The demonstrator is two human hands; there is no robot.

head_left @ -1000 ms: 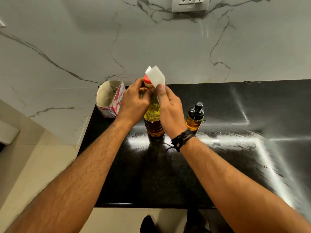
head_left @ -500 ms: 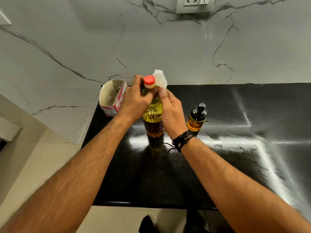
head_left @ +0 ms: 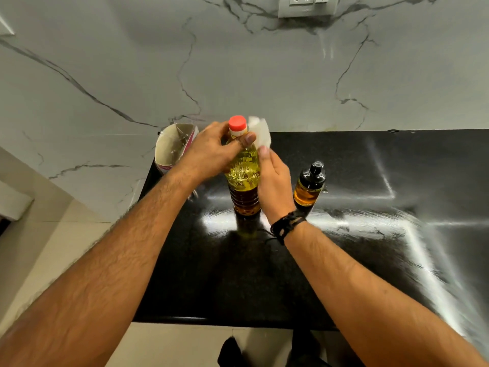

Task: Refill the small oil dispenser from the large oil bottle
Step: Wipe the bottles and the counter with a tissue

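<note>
Black and glossy, the worktop (head_left: 264, 274) runs up to a white marble-veined wall (head_left: 132, 75) with a socket plate (head_left: 308, 5) at twelve o'clock. At the middle stands the large oil bottle (head_left: 243, 178), upright, yellow oil above a darker ribbed lower part, its red cap (head_left: 237, 122) on. The left hand (head_left: 209, 154) is wrapped round the bottle's neck and shoulder from nine o'clock, thumb across the front just under the cap. The right hand (head_left: 274, 181) lies against the bottle's three o'clock side, its fingertips pinching a small white scrap (head_left: 260, 132), blurred, just beside the cap; I cannot tell what it is. A dark braided band (head_left: 287, 225) circles that wrist. The small oil dispenser (head_left: 309, 185), amber with a black pump top, stands near the bottle at three o'clock, touched by neither hand. At ten o'clock, behind the left hand, an opened carton (head_left: 172, 147) sits against the wall.
</note>
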